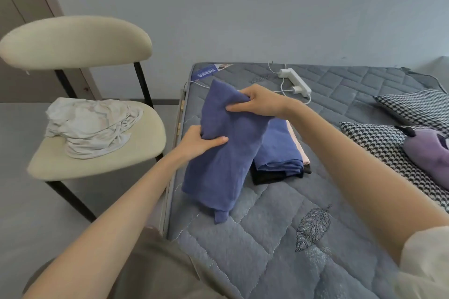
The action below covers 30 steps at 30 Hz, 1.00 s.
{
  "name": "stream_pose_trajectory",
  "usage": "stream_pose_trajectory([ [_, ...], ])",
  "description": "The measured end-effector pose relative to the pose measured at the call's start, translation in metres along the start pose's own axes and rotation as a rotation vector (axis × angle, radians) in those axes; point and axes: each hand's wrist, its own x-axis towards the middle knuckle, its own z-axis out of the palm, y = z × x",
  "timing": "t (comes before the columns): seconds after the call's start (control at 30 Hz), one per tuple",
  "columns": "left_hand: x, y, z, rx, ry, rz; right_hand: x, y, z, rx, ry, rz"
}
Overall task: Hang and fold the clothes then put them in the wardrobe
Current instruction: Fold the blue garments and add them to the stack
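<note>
Fingers of my left hand (198, 141) are curled round the left edge of the folded blue-violet woven garment (223, 160), with the thumb pressed flat on its front. My right hand (258, 104) pinches the upper part of the same garment, fingers bent over the top fold and thumb below. The garment is held up at a slant over the near left corner of the grey quilted mattress (262, 245), and its lower end reaches down to the mattress surface.

Just behind it on the mattress lies a small pile of folded clothes (279, 153): a blue piece on top, a pale pink edge at its side and a black one beneath. A white power strip (295, 81) with a cable lies farther back. Two black-and-white houndstooth pillows (379, 145) are on the right, with a purple plush thing (427, 153) on the nearer one.

Beside the bed stands a cream padded chair (102, 155), and a crumpled white garment (92, 126) rests on its seat.
</note>
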Motion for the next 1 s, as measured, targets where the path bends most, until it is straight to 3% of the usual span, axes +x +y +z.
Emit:
stream_pose_trajectory([
  [0.17,0.039,0.021,-0.019,0.052,0.153,0.038,0.022,-0.012,-0.019,-0.106,0.098,-0.063],
  [0.33,0.054,0.019,-0.022,0.186,0.123,0.029,0.024,-0.006,-0.021,-0.175,0.051,-0.152],
  [0.53,0.010,-0.048,0.001,0.279,-0.121,-0.011,0.002,0.048,0.031,-0.244,-0.266,-0.038],
  [0.63,-0.018,-0.071,0.012,0.261,-0.333,0.040,-0.010,0.071,0.062,-0.205,-0.440,0.037],
  [0.77,-0.043,-0.085,0.019,0.231,-0.469,-0.058,-0.013,0.085,0.087,-0.177,-0.574,0.087],
  [0.87,-0.047,-0.092,0.020,0.187,-0.479,-0.166,-0.001,0.085,0.091,-0.168,-0.533,0.061],
  [1.0,-0.036,-0.101,0.022,0.127,-0.289,-0.280,0.030,0.079,0.086,-0.248,-0.368,0.006],
])
